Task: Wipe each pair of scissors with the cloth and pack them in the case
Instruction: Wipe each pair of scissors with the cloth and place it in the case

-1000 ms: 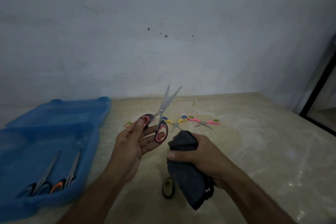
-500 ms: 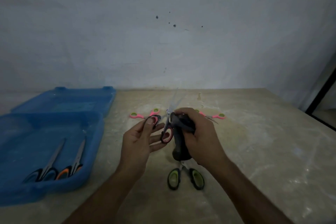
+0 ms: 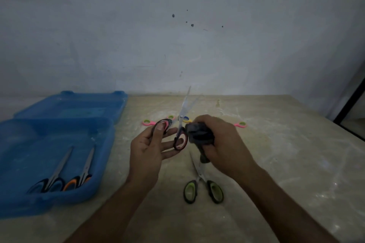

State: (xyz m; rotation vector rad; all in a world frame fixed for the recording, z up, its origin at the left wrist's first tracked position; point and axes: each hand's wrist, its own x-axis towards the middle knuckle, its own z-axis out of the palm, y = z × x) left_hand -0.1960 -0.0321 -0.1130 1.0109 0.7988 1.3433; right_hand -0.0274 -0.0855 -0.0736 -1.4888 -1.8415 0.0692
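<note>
My left hand [image 3: 150,150] holds a pair of scissors with black and pink handles [image 3: 180,140], blades pointing up and slightly spread. My right hand [image 3: 219,144] grips a bunched dark grey cloth [image 3: 199,134] pressed against the scissors just above the handles. The open blue plastic case [image 3: 98,163] sits at the left and holds two pairs: one with black and blue handles [image 3: 47,184] and one with black and orange handles [image 3: 78,181]. A pair with black and green handles [image 3: 203,189] lies on the table below my right hand.
Small pink-handled scissors [image 3: 148,123] and another small pink pair [image 3: 240,124] lie on the beige table [image 3: 286,163] behind my hands; a yellow-handled pair [image 3: 186,118] is partly hidden. The case lid [image 3: 75,104] lies open toward the wall. A dark frame stands at the right edge.
My right hand rose from low on the table with the cloth and brought it up against the scissors. The blades went from wide apart to nearly together.
</note>
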